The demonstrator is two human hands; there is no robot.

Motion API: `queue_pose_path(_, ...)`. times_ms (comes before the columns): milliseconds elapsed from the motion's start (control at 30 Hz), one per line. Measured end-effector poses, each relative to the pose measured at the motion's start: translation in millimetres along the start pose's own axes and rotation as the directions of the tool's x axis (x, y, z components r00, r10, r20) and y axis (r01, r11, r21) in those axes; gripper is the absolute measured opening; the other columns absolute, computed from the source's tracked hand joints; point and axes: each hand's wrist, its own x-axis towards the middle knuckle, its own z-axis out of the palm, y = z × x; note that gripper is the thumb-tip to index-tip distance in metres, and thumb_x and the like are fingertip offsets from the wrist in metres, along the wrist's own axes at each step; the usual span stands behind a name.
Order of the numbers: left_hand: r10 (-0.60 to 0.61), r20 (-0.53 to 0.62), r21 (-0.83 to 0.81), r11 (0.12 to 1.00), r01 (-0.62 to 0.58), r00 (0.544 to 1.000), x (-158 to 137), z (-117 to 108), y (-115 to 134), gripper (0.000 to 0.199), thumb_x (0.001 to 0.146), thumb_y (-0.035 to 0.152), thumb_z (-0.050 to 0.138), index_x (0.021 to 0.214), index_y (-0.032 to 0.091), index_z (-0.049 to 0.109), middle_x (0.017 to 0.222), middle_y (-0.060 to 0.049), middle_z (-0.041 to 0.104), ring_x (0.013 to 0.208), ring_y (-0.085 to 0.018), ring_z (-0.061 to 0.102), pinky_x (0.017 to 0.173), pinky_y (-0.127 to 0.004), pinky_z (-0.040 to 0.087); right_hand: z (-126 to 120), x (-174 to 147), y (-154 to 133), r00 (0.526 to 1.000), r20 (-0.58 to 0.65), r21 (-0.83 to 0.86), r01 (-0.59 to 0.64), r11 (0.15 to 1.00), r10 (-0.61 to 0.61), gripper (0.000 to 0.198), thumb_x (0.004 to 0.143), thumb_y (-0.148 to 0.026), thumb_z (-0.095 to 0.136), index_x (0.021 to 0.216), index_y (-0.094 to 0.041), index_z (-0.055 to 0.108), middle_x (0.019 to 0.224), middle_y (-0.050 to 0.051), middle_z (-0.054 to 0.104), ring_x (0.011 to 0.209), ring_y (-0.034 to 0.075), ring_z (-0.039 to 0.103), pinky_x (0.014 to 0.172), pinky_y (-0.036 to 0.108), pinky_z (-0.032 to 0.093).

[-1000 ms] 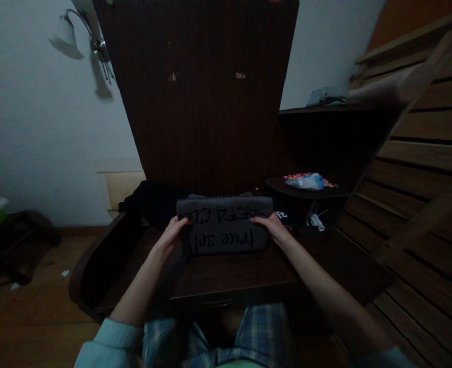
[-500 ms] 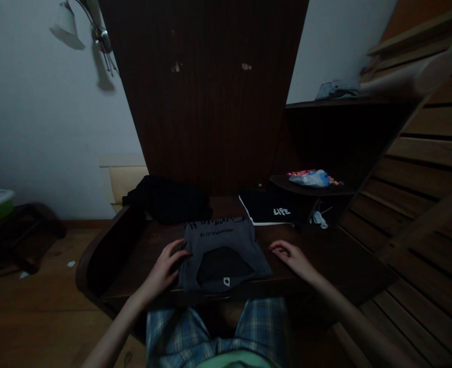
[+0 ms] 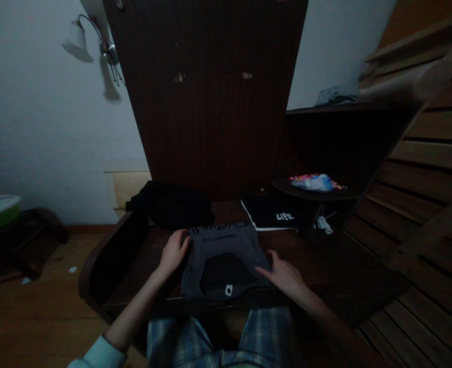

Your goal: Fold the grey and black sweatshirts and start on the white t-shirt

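A folded grey T-shirt (image 3: 226,249) with dark lettering lies on the dark wooden bench (image 3: 152,266), its neck opening and small white label towards me. My left hand (image 3: 174,251) rests at its far left edge, fingers bent over the cloth near the lettering; whether it pinches the fabric I cannot tell. My right hand (image 3: 283,273) is at the right edge, thumb and fingers apart, the thumb reaching onto the cloth. Behind the shirt to the right lies a folded black garment (image 3: 271,212) with white "LIFE" lettering and a white edge.
A heap of black cloth (image 3: 170,204) lies at the bench's back left. On a small rounded shelf (image 3: 306,194) at the right sits a plastic bag (image 3: 313,183). Slatted wood (image 3: 432,189) stands at far right; a curved armrest (image 3: 91,271) bounds the left.
My left hand has moved up along the shirt's left side to its far edge. My right hand has come left onto the shirt's right edge, its fingers spreading. The view has tilted slightly.
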Motion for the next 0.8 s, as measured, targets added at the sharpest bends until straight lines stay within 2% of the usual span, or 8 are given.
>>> queue_pose_path(67,-0.11,-0.003,-0.069,0.992,0.11,0.994,24.8,7.7,-0.1,0.026,0.07,0.033,0.053,0.091,0.017,0.057,0.099,-0.011,0.061,0.1,-0.026,0.054,0.089,-0.036,0.038,-1.2,4.8,-1.9,1.0,-0.02,-0.095,-0.021,0.995,0.019,0.052,0.059,-0.053,0.063,0.095,-0.017,0.055,0.073,0.012,0.065,0.071,0.028,0.062,0.056,0.031,0.039)
queue_pose_path(167,-0.249,0.116,-0.185,0.946,0.267,0.962,48.4,16.6,-1.7,0.025,0.058,0.03,0.064,0.079,0.017,0.058,0.085,-0.009,0.064,0.091,-0.026,0.058,0.081,-0.033,0.042,0.2,8.4,-3.2,0.998,0.066,-0.166,0.015,0.986,-0.004,0.032,0.064,-0.047,0.059,0.082,-0.02,0.059,0.078,0.011,0.067,0.074,0.027,0.062,0.057,0.03,0.039)
queue_pose_path(300,-0.244,0.254,-0.282,0.907,0.313,0.936,49.8,9.5,-10.1,0.028,0.045,0.027,0.07,0.069,0.018,0.06,0.069,-0.003,0.064,0.077,-0.024,0.06,0.066,-0.027,0.045,-4.2,13.3,-4.2,0.973,0.215,-0.155,0.124,0.98,-0.089,0.012,0.065,-0.031,0.057,0.07,-0.021,0.062,0.076,0.006,0.068,0.07,0.022,0.062,0.054,0.025,0.038)
queue_pose_path(367,-0.231,0.344,-0.265,0.906,0.33,0.91,40.6,-2.6,-13.6,0.025,0.042,0.025,0.071,0.064,0.018,0.061,0.062,-0.001,0.062,0.068,-0.022,0.06,0.058,-0.025,0.044,-16.4,22.1,-9.9,0.962,0.24,-0.188,0.176,0.966,-0.129,0.01,0.061,-0.027,0.06,0.068,-0.021,0.063,0.075,0.006,0.068,0.069,0.022,0.062,0.053,0.025,0.038)
queue_pose_path(467,-0.195,0.498,-0.218,0.915,0.34,0.845,13.4,-15.2,-10.6,0.023,0.044,0.026,0.071,0.063,0.017,0.061,0.057,0.0,0.061,0.059,-0.019,0.058,0.05,-0.023,0.04,-44.2,45.6,-35.8,0.968,0.133,-0.37,0.246,0.896,-0.211,0.014,0.06,-0.027,0.062,0.07,-0.018,0.065,0.078,0.012,0.067,0.073,0.027,0.062,0.056,0.029,0.04)
queue_pose_path(600,-0.186,0.625,-0.321,0.824,0.466,0.758,-49.0,6.7,15.9,0.033,0.057,0.033,0.066,0.082,0.015,0.057,0.065,-0.001,0.062,0.051,-0.013,0.055,0.045,-0.021,0.039,-64.6,80.7,-103.6,0.908,0.05,-0.559,0.37,0.742,-0.415,0.017,0.067,-0.018,0.055,0.082,-0.016,0.064,0.085,0.014,0.066,0.08,0.026,0.061,0.063,0.03,0.042)
queue_pose_path(733,-0.002,0.8,-0.386,0.763,0.519,0.599,-102.3,32.8,59.6,0.041,0.073,0.049,0.05,0.099,0.017,0.049,0.067,-0.002,0.063,0.05,-0.012,0.057,0.046,-0.022,0.041,-45.4,93.0,-165.6,0.787,0.047,-0.541,0.538,0.647,-0.615,0.027,0.074,-0.011,0.046,0.097,-0.014,0.059,0.093,0.014,0.064,0.09,0.025,0.057,0.069,0.03,0.043)
queue_pose_path(800,0.226,0.874,-0.393,0.85,0.35,0.43,-109.7,23.4,78.2,0.038,0.071,0.045,0.057,0.099,0.019,0.052,0.082,-0.004,0.065,0.07,-0.015,0.061,0.06,-0.024,0.045,-33.4,89.3,-178.0,0.75,0.061,-0.478,0.602,0.64,-0.659,0.03,0.078,-0.015,0.045,0.106,-0.015,0.054,0.098,0.012,0.063,0.093,0.023,0.056,0.072,0.029,0.044)
